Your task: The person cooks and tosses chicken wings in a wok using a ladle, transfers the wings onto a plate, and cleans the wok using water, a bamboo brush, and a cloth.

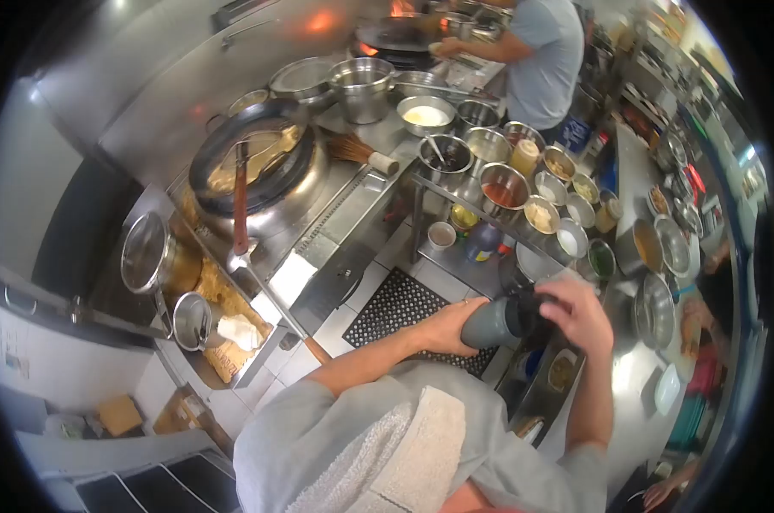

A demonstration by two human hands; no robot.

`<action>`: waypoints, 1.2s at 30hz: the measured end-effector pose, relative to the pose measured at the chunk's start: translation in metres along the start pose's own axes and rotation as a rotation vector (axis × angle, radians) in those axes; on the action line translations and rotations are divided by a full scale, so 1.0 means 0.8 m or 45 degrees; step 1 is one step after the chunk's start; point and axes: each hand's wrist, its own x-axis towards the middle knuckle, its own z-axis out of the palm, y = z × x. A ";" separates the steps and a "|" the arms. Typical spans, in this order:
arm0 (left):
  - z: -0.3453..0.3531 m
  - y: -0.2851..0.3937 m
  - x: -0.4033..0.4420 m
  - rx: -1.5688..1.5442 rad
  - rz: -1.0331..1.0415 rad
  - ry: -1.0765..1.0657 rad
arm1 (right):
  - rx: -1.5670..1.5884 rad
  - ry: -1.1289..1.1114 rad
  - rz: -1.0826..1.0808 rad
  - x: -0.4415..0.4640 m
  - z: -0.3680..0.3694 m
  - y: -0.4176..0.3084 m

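A grey-blue drinking bottle [486, 325] lies tilted in front of my chest. My left hand [448, 329] is wrapped round its body. At the bottle's other end is a dark lid [532, 318], and the fingers of my right hand [582, 315] are closed on it. Whether the lid is seated or loose I cannot tell. Just beyond my hands stands a shelf of metal bowls, among them a bowl of red sauce [504, 188] and a bowl of dark green contents [601, 258].
A large wok [306, 167] with a wooden-handled ladle [241, 201] sits on the range at left, near a bamboo brush [353, 152]. A co-worker [545, 64] stands by a flaming burner at the back. A perforated black mat [395, 312] covers part of the tiled floor.
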 end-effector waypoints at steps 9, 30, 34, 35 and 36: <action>0.026 0.100 0.056 -0.048 0.204 -0.068 | 0.142 0.347 0.291 0.010 0.000 0.149; -0.010 0.261 0.198 -0.876 0.681 0.436 | 0.033 0.952 0.468 -0.207 0.080 0.327; -0.032 0.272 0.200 -0.795 0.714 0.544 | -0.015 0.934 0.453 -0.205 0.082 0.336; -0.038 0.274 0.200 -0.772 0.719 0.568 | -0.020 0.937 0.451 -0.204 0.083 0.337; -0.042 0.276 0.200 -0.756 0.728 0.589 | -0.025 0.941 0.454 -0.204 0.084 0.338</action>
